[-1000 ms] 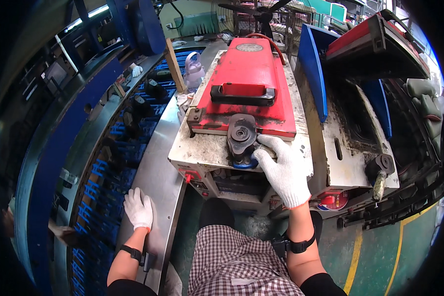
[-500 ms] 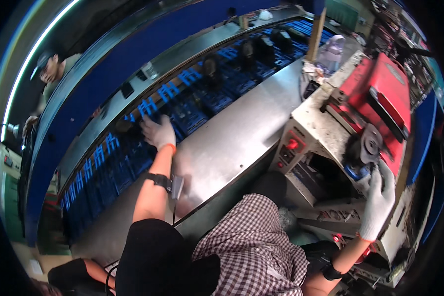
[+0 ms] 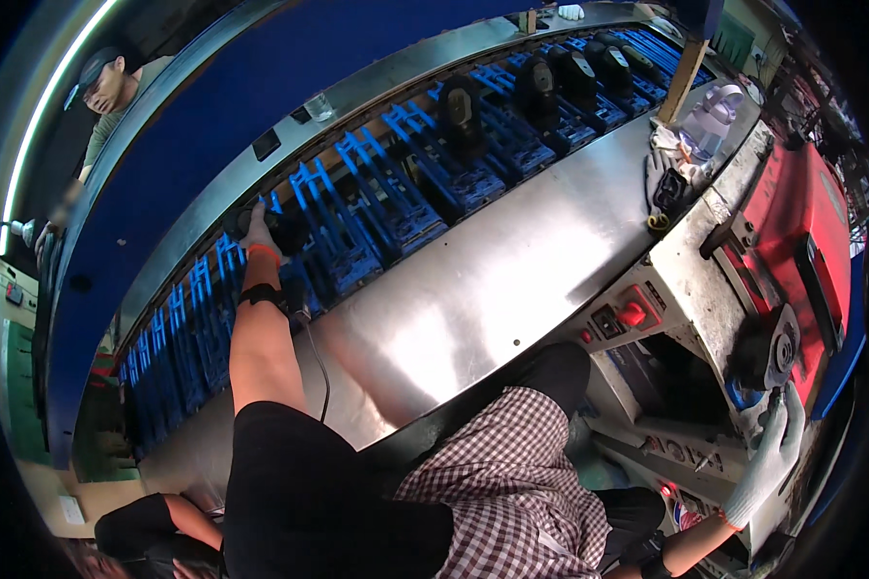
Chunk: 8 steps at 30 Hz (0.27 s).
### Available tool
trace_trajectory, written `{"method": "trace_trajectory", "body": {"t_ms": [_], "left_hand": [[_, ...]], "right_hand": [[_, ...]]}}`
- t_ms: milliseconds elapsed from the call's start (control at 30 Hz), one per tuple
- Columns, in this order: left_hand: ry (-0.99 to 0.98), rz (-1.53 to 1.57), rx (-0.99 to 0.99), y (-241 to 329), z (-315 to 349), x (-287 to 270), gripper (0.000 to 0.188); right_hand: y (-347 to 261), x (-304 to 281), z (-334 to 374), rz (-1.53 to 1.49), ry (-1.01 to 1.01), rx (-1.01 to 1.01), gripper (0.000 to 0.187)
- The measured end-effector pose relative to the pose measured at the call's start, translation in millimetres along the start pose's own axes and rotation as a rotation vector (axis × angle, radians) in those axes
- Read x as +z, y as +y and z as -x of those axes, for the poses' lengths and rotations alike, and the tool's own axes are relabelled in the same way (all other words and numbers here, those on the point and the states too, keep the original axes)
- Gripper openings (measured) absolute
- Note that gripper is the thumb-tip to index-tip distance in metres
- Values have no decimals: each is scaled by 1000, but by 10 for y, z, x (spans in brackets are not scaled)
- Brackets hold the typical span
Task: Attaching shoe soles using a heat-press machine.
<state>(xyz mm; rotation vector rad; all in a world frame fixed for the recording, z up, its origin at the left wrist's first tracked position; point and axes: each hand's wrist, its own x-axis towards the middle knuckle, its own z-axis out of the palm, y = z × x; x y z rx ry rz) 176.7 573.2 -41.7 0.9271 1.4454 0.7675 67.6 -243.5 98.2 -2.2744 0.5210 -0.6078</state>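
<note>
My left hand [image 3: 258,232], in a white knit glove, reaches far over the conveyor and grips a black shoe [image 3: 285,230] that lies on the blue rack bars [image 3: 309,188]. The fingertips are partly lost against the dark shoe. At the right, my gloved right hand [image 3: 780,444] is closed at the lower end of a dark piece with a grey rounded plate [image 3: 783,347], beside the red machine [image 3: 801,222]. What exactly the fingers pinch there is hidden. More black shoes [image 3: 461,114] rest on the bars farther along.
A bare steel ledge [image 3: 454,280] runs between me and the conveyor. Above the conveyor spans a blue hood [image 3: 193,135]. A clear bottle [image 3: 713,121] and a cloth stand by a wooden post [image 3: 683,82]. Red switch [image 3: 631,314] on the machine's front. Another person [image 3: 111,87] is at the far left.
My left hand has moved farther out and left, onto the black shoe. The right hand stays by the rounded plate. My view has shifted, so the machine sits farther right and lower.
</note>
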Motion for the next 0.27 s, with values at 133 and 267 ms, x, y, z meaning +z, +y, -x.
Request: {"method": "trace_trajectory", "body": {"t_ms": [133,267], "left_hand": [[-137,43,-54,70,-279,-60,106],[-560,138,-18,-87,-277,-260,89]], "right_hand": [[34,-3,-30,66,9,-92,38],[-1,-40,-7,20,-4,-27,38]]}}
